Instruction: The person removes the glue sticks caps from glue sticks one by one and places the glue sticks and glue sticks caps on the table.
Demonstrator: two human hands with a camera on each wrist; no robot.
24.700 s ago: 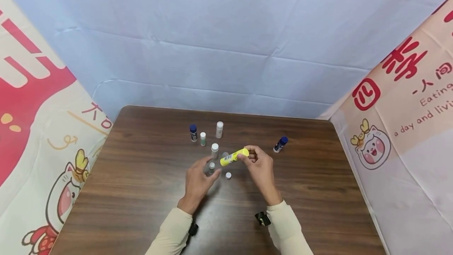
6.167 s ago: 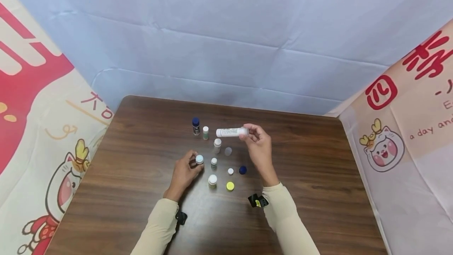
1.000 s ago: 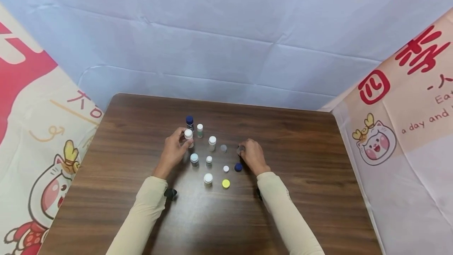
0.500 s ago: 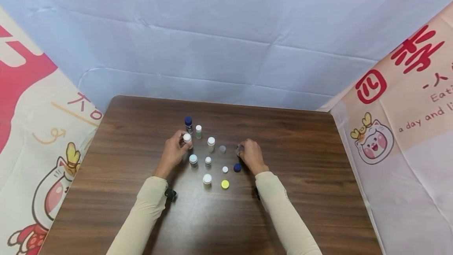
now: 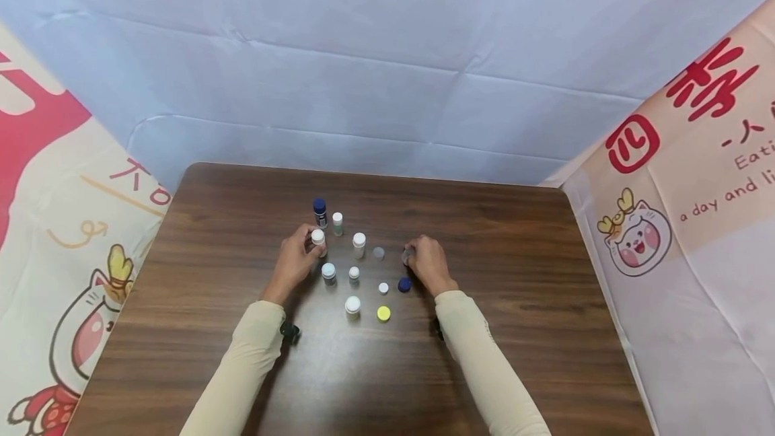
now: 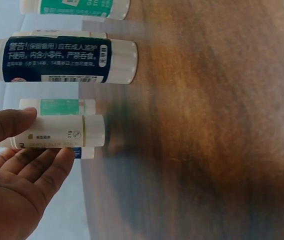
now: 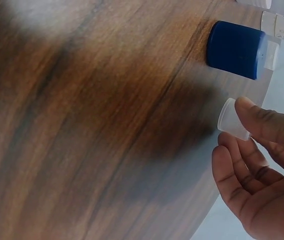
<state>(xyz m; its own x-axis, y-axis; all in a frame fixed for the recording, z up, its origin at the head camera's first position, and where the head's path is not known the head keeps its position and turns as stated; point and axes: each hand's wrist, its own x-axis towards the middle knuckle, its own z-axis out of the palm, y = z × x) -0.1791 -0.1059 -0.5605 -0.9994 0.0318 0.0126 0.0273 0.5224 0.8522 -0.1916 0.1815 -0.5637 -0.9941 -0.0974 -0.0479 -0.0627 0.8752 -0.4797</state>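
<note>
In the head view my left hand (image 5: 293, 262) holds a white glue stick (image 5: 318, 239) upright at the left of the group. The left wrist view shows thumb and fingers round this glue stick (image 6: 57, 132), its label reading 21g. My right hand (image 5: 431, 262) is low over the table at the right, pinching a translucent cap (image 7: 232, 121) between thumb and fingers. Near it lies a blue cap (image 5: 404, 284). Beyond the left hand stand a blue-capped glue stick (image 5: 320, 214) and a small green-labelled glue stick (image 5: 338, 223).
Several more glue sticks stand upright between the hands, among them a white-topped one (image 5: 359, 245), a pale-blue-topped one (image 5: 329, 274) and a front one (image 5: 352, 307). A translucent cap (image 5: 378, 253), a white cap (image 5: 384, 288) and a yellow cap (image 5: 384, 313) lie on the brown table (image 5: 514, 328).
Six seconds ago my right hand held the white glue stick sideways; now my left hand holds it upright and my right pinches the cap. Both hands barely move over the last second.
</note>
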